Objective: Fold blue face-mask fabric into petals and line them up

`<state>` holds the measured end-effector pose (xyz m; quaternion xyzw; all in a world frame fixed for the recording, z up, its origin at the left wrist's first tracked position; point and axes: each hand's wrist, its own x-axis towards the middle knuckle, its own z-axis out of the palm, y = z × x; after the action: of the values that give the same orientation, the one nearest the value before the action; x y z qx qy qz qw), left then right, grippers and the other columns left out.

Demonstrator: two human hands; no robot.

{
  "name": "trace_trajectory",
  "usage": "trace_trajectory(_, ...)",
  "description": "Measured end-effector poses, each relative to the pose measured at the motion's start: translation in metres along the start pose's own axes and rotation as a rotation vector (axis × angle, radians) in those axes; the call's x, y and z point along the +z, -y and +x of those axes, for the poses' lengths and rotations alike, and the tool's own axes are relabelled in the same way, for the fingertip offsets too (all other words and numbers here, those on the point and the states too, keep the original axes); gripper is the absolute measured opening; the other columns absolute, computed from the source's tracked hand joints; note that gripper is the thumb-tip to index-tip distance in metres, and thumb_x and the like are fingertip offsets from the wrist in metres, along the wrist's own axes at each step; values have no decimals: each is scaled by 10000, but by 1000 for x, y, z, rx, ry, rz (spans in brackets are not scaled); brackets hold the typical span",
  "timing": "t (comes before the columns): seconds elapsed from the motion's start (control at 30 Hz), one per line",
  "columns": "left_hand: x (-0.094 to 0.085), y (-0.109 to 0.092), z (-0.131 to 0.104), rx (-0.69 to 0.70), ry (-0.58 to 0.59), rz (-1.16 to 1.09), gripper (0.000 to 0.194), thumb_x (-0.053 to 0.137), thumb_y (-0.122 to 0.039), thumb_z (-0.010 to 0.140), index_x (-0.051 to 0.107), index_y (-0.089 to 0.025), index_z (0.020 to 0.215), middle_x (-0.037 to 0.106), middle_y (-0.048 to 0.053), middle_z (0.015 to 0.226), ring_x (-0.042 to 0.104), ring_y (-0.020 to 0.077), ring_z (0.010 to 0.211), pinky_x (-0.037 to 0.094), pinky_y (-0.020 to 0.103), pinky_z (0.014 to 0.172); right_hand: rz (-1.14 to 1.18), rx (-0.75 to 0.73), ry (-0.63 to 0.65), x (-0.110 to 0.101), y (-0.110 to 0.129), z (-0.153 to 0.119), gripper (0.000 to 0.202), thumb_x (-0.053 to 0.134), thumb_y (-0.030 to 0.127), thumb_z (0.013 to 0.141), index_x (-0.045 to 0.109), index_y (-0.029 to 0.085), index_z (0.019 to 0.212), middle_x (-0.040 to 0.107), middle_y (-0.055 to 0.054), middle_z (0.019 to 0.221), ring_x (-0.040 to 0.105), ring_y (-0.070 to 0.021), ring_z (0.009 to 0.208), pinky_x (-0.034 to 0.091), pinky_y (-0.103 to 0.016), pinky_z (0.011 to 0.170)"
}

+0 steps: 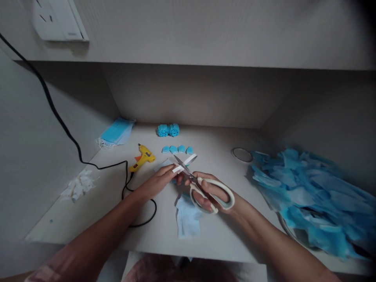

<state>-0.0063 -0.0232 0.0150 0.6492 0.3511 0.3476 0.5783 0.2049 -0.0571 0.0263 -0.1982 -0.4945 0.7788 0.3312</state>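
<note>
Counter (223, 235): white surface inside a recessed bay; carries all loose items below. Heap of blue cloth pieces (305, 188): R end of counter, loosely piled, overlapping. Black cord (55, 109): runs down from upper L, crosses counter, loops near L forearm, ends at glue gun. Wall socket (58, 19): white, upper L, above counter.

L hand (164, 176): fingers closed, pinching white strip at fingertips; a bit of blue material shows beneath, mostly hidden. R hand (210, 192): grips scissors, fingers thru the handle loops.

Scissors (221, 192): cream handles, held above counter approx. mid-width; blades spread apart, tips pointing away from the person. Stack of face masks (117, 131): back L corner, blue side up, ear loops hanging out. Light-blue cloth (188, 221): flat, near front edge, partly under R hand. Glue gun (143, 156): yellow w/ orange trigger, on its side, L of the hands. White scraps (78, 187): small pile, L edge. Metal ring (242, 154): flat, just beside heap.

Blue rolls (168, 130): qty 2, side by side, touching, toward rear. Small blue pieces (177, 149): qty 4, in a row, in front of rolls. White strip (178, 169): narrow, at the scissor blades; cannot tell if cut.
</note>
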Motion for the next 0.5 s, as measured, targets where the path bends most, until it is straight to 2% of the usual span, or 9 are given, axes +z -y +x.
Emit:
trace_trajectory(0.13, -2, -6, 0, 52, 99, 7, 345, 377, -428, 955, 616, -184, 905, 553, 30, 797, 502, 160, 791, 399, 285, 792, 47, -54, -50, -5, 6, -2, 444, 605, 557, 845, 564, 164, 1046, 477, 67, 531, 328, -47, 357, 282, -150, 319)
trace_trajectory(0.2, -1, -10, 0, 62, 118, 41, 348, 371, -423, 961, 613, -182, 895, 560, 33, 796, 501, 162, 790, 398, 286, 794, 47, -66, -52, -7, 7, -2, 435, 605, 551, 848, 564, 165, 1046, 473, 69, 527, 330, -48, 359, 284, -148, 318)
trace_trajectory(0.27, 0, -13, 1, 50, 97, 104, 342, 371, -414, 963, 599, -187, 848, 584, 34, 793, 516, 162, 780, 405, 284, 779, 34, -62, -41, -8, 7, -3, 429, 597, 537, 860, 566, 157, 1057, 473, 67, 528, 338, -48, 362, 286, -148, 321)
trace_trajectory(0.33, 0, -14, 1, 13, 63, 155, 335, 367, -417, 961, 580, -191, 837, 596, 21, 742, 516, 149, 697, 413, 277, 701, 26, -49, -33, -7, 7, -3, 429, 590, 530, 867, 567, 151, 1068, 483, 61, 539, 347, -48, 363, 291, -150, 323)
trace_trajectory(0.4, 1, -14, 1, -24, 20, 180, 330, 374, -423, 952, 561, -187, 817, 573, -6, 645, 479, 126, 585, 391, 259, 602, 29, -24, -26, -5, 6, -3, 424, 593, 525, 867, 568, 151, 1063, 490, 60, 546, 352, -46, 361, 292, -151, 326)
trace_trajectory(0.5, 0, -11, 2, -46, -16, 168, 292, 424, -394, 923, 544, -179, 766, 523, -38, 552, 435, 101, 513, 358, 237, 548, 43, 20, -20, -1, 6, -3, 439, 616, 533, 849, 564, 149, 1054, 484, 66, 540, 333, -38, 351, 279, -150, 327)
